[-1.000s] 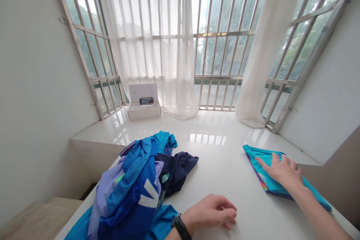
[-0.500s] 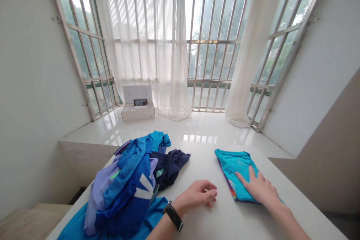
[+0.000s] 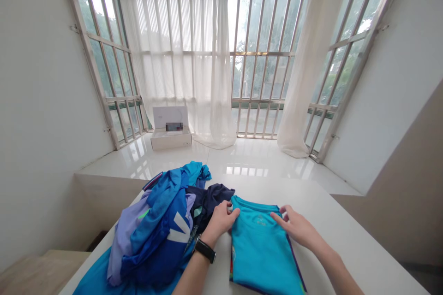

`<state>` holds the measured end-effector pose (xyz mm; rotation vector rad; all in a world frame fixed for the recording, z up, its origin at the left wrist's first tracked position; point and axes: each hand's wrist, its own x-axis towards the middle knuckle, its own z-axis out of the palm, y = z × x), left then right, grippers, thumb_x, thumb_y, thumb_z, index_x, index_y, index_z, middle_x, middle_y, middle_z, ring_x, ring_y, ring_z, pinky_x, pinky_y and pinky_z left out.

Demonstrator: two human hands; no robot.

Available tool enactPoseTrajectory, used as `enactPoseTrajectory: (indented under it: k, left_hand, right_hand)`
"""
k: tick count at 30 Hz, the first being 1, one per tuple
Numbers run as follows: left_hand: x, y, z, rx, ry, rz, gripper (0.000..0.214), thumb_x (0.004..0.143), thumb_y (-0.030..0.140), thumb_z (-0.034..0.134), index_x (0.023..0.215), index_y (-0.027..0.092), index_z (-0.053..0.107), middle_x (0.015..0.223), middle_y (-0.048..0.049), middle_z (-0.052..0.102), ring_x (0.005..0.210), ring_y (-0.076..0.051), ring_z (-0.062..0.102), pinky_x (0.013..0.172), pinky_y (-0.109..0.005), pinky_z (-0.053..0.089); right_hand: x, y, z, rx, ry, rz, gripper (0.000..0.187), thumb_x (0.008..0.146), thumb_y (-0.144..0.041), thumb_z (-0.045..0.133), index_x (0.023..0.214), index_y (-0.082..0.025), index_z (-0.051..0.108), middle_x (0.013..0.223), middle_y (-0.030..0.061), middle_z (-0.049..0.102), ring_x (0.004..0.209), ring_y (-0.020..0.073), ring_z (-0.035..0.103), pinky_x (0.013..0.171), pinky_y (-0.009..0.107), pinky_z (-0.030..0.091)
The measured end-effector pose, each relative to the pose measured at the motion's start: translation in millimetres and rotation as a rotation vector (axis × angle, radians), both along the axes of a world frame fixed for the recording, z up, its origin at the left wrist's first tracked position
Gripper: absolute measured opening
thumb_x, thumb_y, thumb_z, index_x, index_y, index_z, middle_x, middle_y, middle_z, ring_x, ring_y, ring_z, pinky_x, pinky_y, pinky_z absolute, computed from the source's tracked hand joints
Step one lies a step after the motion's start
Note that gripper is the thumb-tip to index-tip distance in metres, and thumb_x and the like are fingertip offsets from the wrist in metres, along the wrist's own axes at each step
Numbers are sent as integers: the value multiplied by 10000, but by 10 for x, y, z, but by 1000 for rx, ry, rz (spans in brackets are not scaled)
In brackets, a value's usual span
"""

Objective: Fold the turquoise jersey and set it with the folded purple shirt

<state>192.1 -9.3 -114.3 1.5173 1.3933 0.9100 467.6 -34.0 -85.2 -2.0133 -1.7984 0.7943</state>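
Note:
A folded teal shirt (image 3: 261, 251) lies flat on the white table (image 3: 332, 226) in front of me. My left hand (image 3: 221, 219), with a black watch on its wrist, pinches the shirt's upper left corner. My right hand (image 3: 297, 228) rests on the shirt's upper right edge with fingers closed on the cloth. To the left lies a heap of blue, lilac and navy clothes (image 3: 159, 235), just beside my left hand.
Beyond the table is a glossy white window ledge (image 3: 242, 156) with an open white box (image 3: 170, 132) on it. Sheer white curtains (image 3: 187, 55) hang before barred windows. White walls stand on both sides.
My right hand slid the folded teal shirt from the table's right side to the middle in front of me. My left hand rose from the table and took the shirt's left corner.

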Motion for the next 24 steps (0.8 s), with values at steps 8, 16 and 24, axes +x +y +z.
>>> enactPoseTrajectory:
  k: [8, 16, 24]
  left_hand:
    - [-67, 10, -8, -85, -21, -60, 445, 802, 594, 623, 932, 168, 621, 708, 2, 614, 610, -180, 588, 538, -264, 431]
    - [-67, 121, -36, 76, 29, 49, 419, 819, 563, 577, 614, 221, 451, 574, 33, 476, 630, -176, 518, 609, -280, 351]
    - [-43, 122, -68, 67, -193, 12, 381, 801, 537, 625, 752, 160, 605, 687, -3, 568, 677, -163, 532, 594, -256, 379]
  right_hand:
    - [91, 456, -308, 56, 266, 57, 624, 721, -776, 516, 970, -212, 614, 831, 60, 726, 784, 246, 678, 589, 312, 509]
    - [42, 379, -314, 88, 463, 139, 612, 753, -748, 583, 1023, -201, 628, 813, 45, 737, 797, 237, 677, 683, 316, 525]
    - [76, 396, -387, -7, 690, 132, 596, 740, -694, 678, 1043, -182, 662, 1041, 101, 765, 988, 290, 699, 754, 337, 555]
